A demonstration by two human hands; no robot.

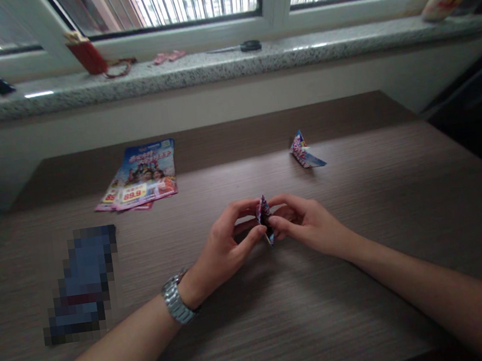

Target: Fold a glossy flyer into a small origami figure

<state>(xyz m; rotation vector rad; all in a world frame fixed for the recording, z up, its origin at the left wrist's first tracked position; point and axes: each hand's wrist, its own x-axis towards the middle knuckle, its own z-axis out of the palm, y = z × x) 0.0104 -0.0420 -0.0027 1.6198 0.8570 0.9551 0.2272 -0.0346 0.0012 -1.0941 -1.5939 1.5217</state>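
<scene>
Both of my hands meet over the middle of the wooden table (pixel 359 200) and pinch a small folded piece of printed paper (pixel 264 213) between them. My left hand (pixel 225 247), with a metal watch on its wrist, grips the paper from the left with thumb and fingers. From the right, my right hand (pixel 304 225) holds the same piece with its fingertips. The paper stands upright, partly hidden by my fingers. A second folded paper shape (pixel 303 151) in the same print lies on the table farther back and to the right.
A colourful flyer stack (pixel 140 176) lies at the back left of the table. A blurred dark blue object (pixel 83 281) rests at the left. On the stone windowsill (pixel 208 66) stand a red box (pixel 86 54), scissors (pixel 245 46) and small items.
</scene>
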